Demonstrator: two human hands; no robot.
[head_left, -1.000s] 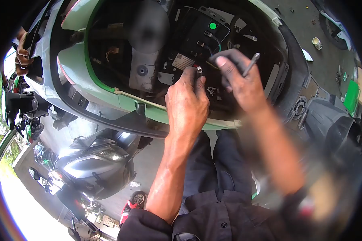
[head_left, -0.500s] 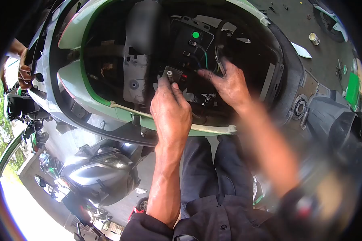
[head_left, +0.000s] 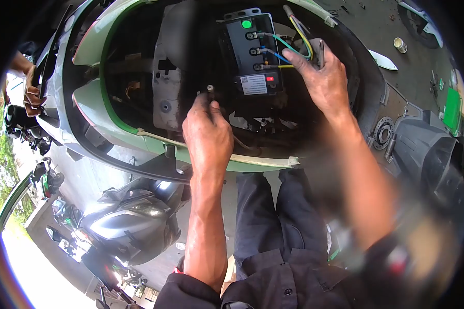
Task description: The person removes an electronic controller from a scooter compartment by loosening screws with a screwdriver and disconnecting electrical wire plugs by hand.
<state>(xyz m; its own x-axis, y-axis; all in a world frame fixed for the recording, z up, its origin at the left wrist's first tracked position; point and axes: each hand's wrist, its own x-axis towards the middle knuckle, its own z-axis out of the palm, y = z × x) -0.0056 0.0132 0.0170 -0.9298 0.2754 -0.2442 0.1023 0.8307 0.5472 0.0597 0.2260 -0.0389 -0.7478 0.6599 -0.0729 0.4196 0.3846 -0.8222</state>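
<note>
A controller box [head_left: 237,44] with a green round sticker, a white label and green, blue and yellow wires [head_left: 286,40] on its terminals sits in the open body of a scooter. At the box's right, my right hand [head_left: 327,85] is closed around the wires, thumb against the blue one; a thin dark piece shows by its index finger, and I cannot make out what it is. My left hand [head_left: 207,136] is below and left of the box, fingertips pinched at a small part with a round metal end [head_left: 210,88]. The fingers hide most of that part.
A pale green body panel [head_left: 105,110] rims the opening. A metal bracket [head_left: 165,105] stands left inside. Another person's hand [head_left: 33,95] rests on the far-left frame. A grey motorcycle [head_left: 134,221] stands below left; a cup [head_left: 400,45] is on the floor at upper right.
The box now faces up more squarely, its label and all three coloured wires showing. My right hand has moved right and up with the wires. My left hand has shifted slightly left.
</note>
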